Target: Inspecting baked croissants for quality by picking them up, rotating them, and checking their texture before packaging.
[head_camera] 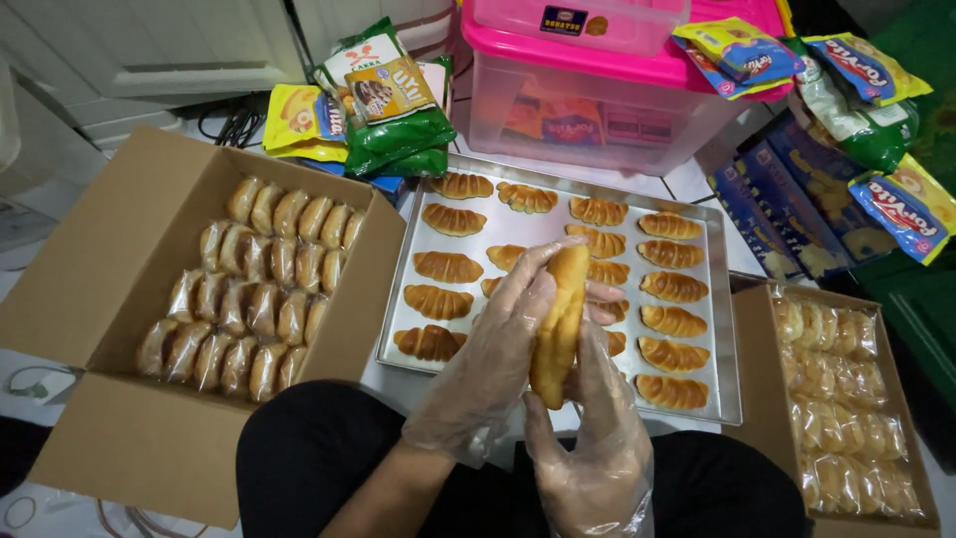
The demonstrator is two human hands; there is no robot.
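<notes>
I hold a golden, elongated bread roll (pixel 558 324) upright in front of me with both hands. My left hand (pixel 493 354) wears a loose clear plastic glove and grips the roll's left side and top. My right hand (pixel 593 448), gloved the same way, holds the roll from below and on the right. Right behind the roll lies a metal baking tray (pixel 722 329) with several ridged, browned rolls (pixel 672 287) in rows.
An open cardboard box (pixel 119 299) on the left holds rows of wrapped rolls. A second box (pixel 846 399) on the right is filled the same way. At the back stand a pink-lidded plastic tub (pixel 597 100) and several snack packets (pixel 388 95).
</notes>
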